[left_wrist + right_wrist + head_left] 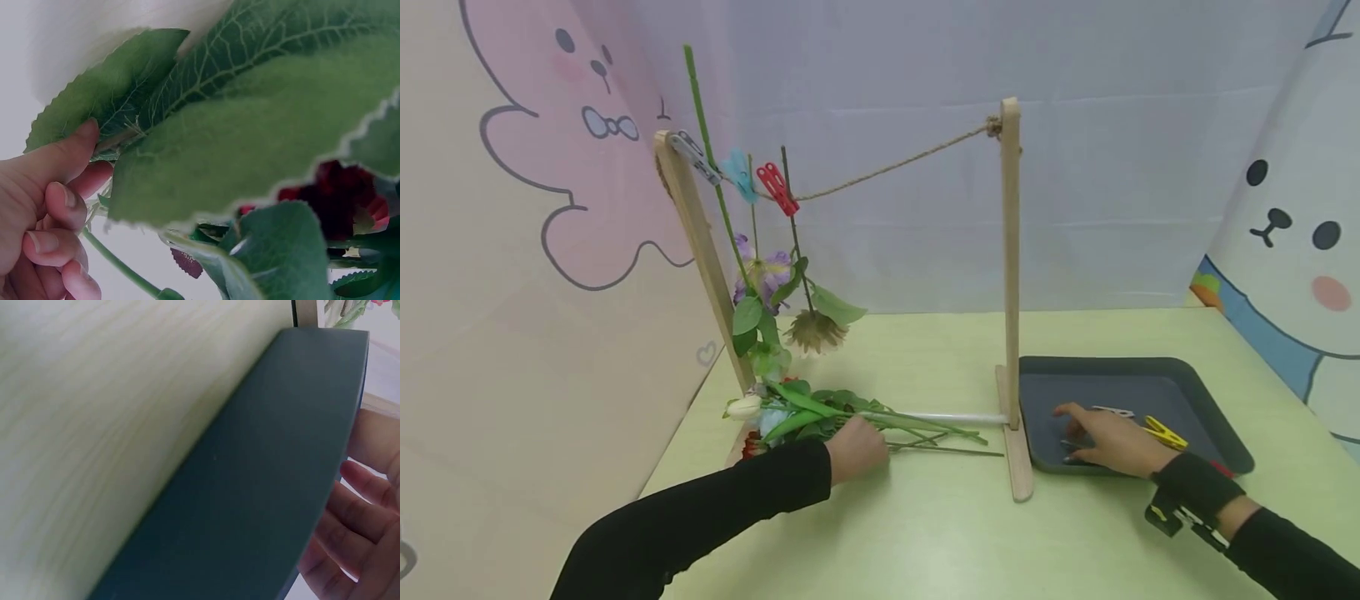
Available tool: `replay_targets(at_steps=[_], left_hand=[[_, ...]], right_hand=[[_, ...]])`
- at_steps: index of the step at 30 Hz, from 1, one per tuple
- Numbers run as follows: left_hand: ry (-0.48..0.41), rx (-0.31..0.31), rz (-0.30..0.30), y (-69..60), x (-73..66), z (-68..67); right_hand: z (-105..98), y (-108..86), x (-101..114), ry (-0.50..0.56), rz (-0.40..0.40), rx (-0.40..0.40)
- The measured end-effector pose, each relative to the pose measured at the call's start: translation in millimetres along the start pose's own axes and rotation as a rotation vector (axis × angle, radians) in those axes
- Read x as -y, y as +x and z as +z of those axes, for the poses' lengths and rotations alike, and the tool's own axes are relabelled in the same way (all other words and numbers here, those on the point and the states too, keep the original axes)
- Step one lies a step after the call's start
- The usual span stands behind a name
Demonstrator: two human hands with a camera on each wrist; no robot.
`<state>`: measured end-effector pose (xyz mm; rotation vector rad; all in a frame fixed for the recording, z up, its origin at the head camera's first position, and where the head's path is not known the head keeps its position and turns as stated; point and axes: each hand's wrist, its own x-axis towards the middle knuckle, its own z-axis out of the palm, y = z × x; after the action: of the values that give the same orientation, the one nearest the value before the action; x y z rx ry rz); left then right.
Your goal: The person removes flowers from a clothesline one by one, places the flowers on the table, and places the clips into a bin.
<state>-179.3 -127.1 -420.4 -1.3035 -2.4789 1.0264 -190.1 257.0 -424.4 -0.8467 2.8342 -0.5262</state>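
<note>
My left hand [857, 448] is at the heap of flowers, and in the left wrist view its thumb and forefinger pinch a leafy stem [115, 141]. The other fingers of that hand [47, 219] are curled. Green stems [925, 425] extend rightward past the hand; a white flower [745, 407] and dark red petals [337, 197] show among the leaves. My right hand [1112, 442] is over the grey tray [1052, 372], fingers bent and apart, beside a pale clothespin [1114, 412] and a yellow clothespin [1165, 433]. The tray's wall [250, 456] partly hides the right fingers [350, 531].
A wooden frame's right post [1011, 267] and left post [700, 258] hold a rope [891, 169]. Grey [696, 158], blue [741, 176] and red [778, 189] clothespins hold hanging flowers, including a purple one [767, 275]. A white bar [955, 418] lies low between the posts.
</note>
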Motion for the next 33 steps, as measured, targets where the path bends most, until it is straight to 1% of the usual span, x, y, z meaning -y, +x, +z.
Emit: replay_targets(at_steps=[5, 11, 17, 22, 28, 33], left_hand=[[-0.036, -0.029, -0.001, 1.3, 3.3, -2.4], [-0.004, -0.027, 0.000, 1.6, 2.3, -1.7], [-0.001, -0.063, -0.010, 1.9, 1.9, -2.3], [-0.003, -0.047, -0.019, 2.1, 1.2, -2.7], [-0.030, -0.017, -0.028, 3.3, -4.3, 0.9], [-0.024, -0.013, -0.020, 2.8, -5.2, -1.3]], right_hand=[[0.5, 0.6, 1.8, 0.014, 0.019, 0.001], [1.3, 0.2, 1.9, 0.016, 0.025, -0.011], [0.8, -0.1, 4.7, 0.030, 0.038, -0.001], [0.6, 0.4, 6.9, 0.026, 0.042, -0.004], [2.0, 1.2, 6.8, 0.023, 0.028, -0.009], [1.5, 3.2, 6.9, 0.024, 0.023, 0.000]])
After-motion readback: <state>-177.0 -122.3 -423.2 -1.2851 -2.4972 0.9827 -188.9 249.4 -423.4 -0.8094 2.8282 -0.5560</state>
